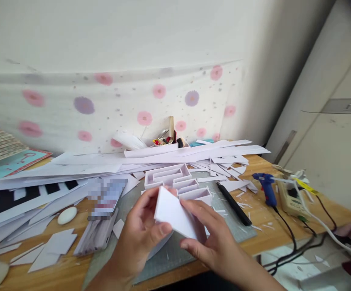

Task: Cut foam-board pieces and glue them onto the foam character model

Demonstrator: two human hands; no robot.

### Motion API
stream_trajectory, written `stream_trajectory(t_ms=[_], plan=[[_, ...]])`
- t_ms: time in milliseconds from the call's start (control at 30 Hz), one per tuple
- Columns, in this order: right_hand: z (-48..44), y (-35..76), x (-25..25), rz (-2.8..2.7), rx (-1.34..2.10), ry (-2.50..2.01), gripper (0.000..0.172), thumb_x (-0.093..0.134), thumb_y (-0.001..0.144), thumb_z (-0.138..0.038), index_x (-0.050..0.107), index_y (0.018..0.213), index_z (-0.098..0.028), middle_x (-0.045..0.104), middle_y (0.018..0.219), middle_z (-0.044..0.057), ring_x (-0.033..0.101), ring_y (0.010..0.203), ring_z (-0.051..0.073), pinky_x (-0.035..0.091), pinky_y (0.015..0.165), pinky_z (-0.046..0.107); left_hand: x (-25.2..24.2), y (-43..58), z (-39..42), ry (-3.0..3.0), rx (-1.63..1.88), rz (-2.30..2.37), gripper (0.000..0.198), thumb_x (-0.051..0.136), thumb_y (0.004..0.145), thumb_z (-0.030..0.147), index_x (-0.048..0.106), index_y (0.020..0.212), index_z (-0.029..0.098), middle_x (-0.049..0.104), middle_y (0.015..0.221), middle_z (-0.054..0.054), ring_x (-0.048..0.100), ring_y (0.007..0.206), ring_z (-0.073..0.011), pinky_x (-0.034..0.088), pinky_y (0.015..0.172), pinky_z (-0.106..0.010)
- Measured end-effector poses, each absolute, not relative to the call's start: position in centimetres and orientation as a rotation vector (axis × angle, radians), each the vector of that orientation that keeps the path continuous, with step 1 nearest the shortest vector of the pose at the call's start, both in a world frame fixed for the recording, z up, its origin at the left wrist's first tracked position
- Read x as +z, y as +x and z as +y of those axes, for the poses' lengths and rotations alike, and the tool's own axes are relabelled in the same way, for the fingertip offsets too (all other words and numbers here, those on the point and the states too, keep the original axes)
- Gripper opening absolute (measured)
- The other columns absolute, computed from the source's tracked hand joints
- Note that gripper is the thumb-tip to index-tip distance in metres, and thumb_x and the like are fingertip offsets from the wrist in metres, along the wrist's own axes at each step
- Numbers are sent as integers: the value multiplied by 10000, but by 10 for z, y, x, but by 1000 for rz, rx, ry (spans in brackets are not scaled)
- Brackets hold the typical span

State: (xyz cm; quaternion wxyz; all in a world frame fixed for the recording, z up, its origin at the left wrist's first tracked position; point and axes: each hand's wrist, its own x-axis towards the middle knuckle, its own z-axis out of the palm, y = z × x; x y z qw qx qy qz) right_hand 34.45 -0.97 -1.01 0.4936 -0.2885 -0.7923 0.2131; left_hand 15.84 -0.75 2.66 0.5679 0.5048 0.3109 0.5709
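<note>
A small white foam-board piece, flat-faced with thick edges, is held up above the cutting mat. My left hand grips its left side, thumb along the lower edge. On the right side, my right hand has fingers and thumb closed about the same piece. Whether it is one panel or a folded box is hard to tell. Just beyond my hands lie several white open-topped box frames. A black-handled craft knife rests to the right of them.
A blue hot glue gun and a beige power strip with cords sit at the right. White board sheets and offcuts spread across the back and left. A phone leans on a stand, near a white oval object.
</note>
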Motion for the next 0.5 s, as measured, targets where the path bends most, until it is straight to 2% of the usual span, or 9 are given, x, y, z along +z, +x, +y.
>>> stream_trajectory(t_ms=[133,233,333,400,500], plan=[[-17,352,-13,-1877,534,-741,574,662,864,-488,463,1377,-323,578,1235,75,560,1108,229,478,931,350,15,160,-21,1073,1365,821,621,832,659,339,560,1210,243,639,1241,-112,591,1147,-294,519,872,-304],[-27,362,-12,-1933,505,-762,560,637,874,-512,493,1367,-290,573,1254,100,557,1131,231,469,955,355,12,160,-30,1126,1326,936,711,849,617,331,518,1244,274,643,1233,-96,610,1094,-276,535,827,-293],[-38,379,-16,-2018,545,-822,580,637,867,-529,501,1367,-268,564,1275,114,547,1157,239,459,972,358,7,152,-41,1191,1249,1008,698,856,589,353,530,1202,286,630,1257,-88,616,1060,-273,544,818,-312],[-45,392,-24,-2003,653,-902,570,643,863,-528,524,1350,-255,605,1199,108,582,1092,231,486,919,336,0,146,-49,1170,1173,989,676,843,607,371,529,1200,285,603,1301,-100,607,1091,-290,538,852,-347],[-49,411,-34,-1893,865,-1063,403,609,897,-495,640,1193,-223,663,961,69,635,869,194,513,743,280,-9,139,-53,1238,942,919,620,808,676,349,533,1227,278,546,1374,-123,583,1145,-310,521,890,-375]])
